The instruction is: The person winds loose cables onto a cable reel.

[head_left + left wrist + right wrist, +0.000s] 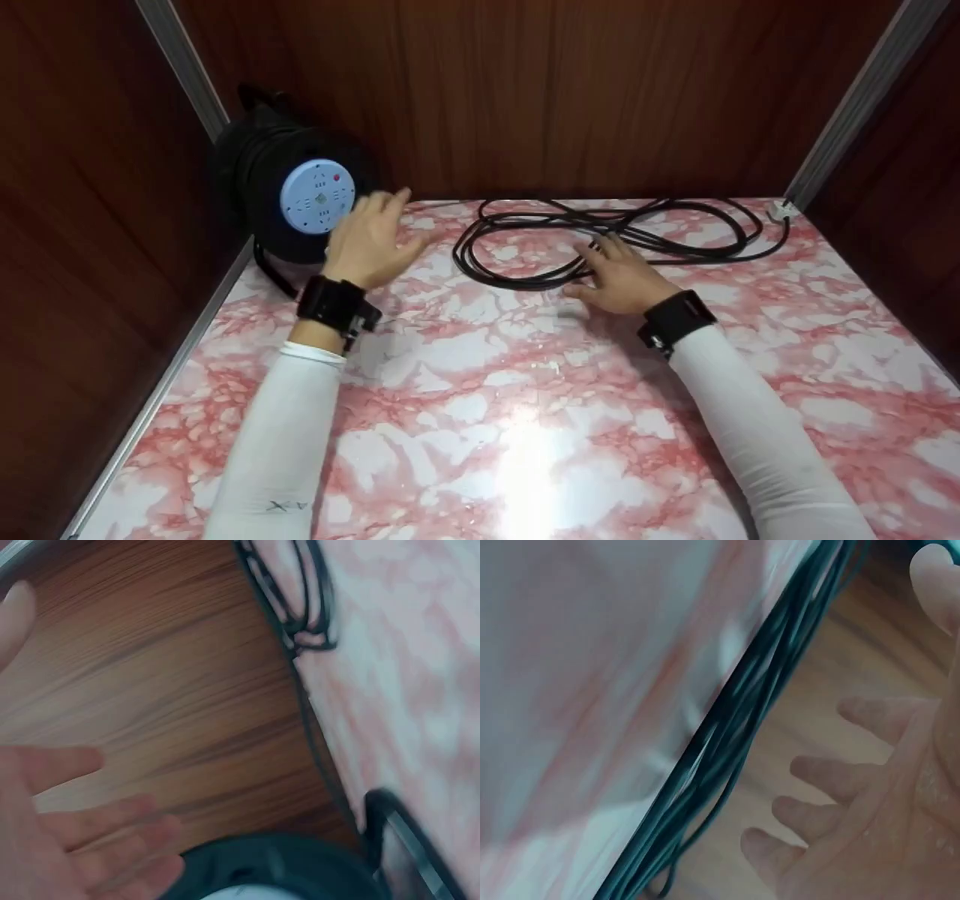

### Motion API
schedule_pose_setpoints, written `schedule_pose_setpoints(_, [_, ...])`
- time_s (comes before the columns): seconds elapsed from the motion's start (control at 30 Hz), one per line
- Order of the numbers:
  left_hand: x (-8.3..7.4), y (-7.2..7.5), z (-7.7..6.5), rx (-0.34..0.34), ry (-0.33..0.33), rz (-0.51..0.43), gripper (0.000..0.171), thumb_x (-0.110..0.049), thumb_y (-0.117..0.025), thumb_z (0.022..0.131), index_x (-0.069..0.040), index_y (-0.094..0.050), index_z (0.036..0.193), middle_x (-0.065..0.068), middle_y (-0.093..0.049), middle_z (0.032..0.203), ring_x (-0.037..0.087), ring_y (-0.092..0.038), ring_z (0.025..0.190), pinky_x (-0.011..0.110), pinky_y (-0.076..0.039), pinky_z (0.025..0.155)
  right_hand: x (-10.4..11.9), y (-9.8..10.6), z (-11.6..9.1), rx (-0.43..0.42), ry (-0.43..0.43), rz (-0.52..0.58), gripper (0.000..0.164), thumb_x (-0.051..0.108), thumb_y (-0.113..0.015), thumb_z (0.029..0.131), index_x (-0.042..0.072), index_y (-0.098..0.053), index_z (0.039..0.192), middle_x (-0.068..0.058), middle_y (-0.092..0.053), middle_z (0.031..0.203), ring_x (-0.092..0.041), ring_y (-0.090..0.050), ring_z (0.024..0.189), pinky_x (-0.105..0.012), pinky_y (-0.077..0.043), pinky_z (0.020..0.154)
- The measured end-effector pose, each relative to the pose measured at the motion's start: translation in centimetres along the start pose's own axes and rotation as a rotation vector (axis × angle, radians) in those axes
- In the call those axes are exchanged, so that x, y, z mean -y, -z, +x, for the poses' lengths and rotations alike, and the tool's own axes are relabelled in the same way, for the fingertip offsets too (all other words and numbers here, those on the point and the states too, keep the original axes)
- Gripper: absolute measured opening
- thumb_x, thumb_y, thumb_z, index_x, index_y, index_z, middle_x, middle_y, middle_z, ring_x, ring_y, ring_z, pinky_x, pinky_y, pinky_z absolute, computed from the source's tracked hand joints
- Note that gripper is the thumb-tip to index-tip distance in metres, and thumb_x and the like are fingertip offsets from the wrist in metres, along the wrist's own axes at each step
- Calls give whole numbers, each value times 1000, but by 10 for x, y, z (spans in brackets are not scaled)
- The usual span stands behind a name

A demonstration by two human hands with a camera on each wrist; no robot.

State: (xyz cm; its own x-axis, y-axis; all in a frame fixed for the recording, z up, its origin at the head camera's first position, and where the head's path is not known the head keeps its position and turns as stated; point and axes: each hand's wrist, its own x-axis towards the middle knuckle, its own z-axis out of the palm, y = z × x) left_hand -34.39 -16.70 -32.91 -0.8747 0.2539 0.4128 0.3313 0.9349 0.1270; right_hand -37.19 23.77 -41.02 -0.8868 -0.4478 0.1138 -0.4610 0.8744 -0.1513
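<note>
A black cable reel [262, 180] with a round blue socket panel [318, 196] stands at the back left. My left hand [367, 244] is in front of the panel's lower right side, fingers spread and holding nothing. Loosely looped black cable [517, 283] lies along the back of the table, and its plug [781, 211] sits at the far right end. Over the middle of the loops hovers my right hand [621, 276], fingers extended. The right wrist view shows the bundled cable [727, 727] beside the open palm [900, 802], with nothing gripped.
The table [450, 420] has a red and white marbled top. Dark wood panels [547, 97] wall it in at the back and both sides, with metal strips [862, 105] at the corners. The reel's black stand [412, 840] reaches onto the table.
</note>
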Motion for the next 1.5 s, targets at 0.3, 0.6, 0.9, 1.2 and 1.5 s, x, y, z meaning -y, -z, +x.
schedule_pose_setpoints(0.3, [48,71,18,-202,128,66,87,-74,-33,90,-6,-38,145,20,-52,127,38,-49,114,56,-45,80,55,-9,51,45,178,2,89,71,-51,86,16,-29,153,-20,-22,156,-41,-18,142,-55,-23,110])
schedule_pose_setpoints(0.6, [83,95,44,-236,404,27,94,-71,-39,89,4,-29,145,26,-48,134,43,-50,117,58,-42,89,112,-20,91,85,240,15,86,71,-50,87,20,-28,153,-17,-26,154,-36,-35,135,-48,-34,106])
schedule_pose_setpoints(0.9, [103,95,63,-132,465,16,87,-61,-33,96,6,-16,150,29,-40,141,46,-46,122,59,-40,94,161,-41,122,89,323,-67,86,71,-50,87,17,-35,151,-10,-30,154,-28,-37,136,-41,-35,106])
schedule_pose_setpoints(1.2, [101,89,83,-103,463,73,87,-60,-27,98,4,-4,152,30,-34,146,45,-42,125,59,-40,93,189,-39,136,161,264,-10,88,73,-49,86,20,-29,153,-5,-26,157,-24,-33,139,-48,-37,103])
schedule_pose_setpoints(1.5, [106,92,101,-95,470,61,77,-52,-23,102,3,-7,153,30,-33,147,46,-40,128,59,-37,97,194,-38,148,166,199,-32,87,75,-46,85,22,-29,153,-2,-27,157,-22,-35,138,-44,-39,102])
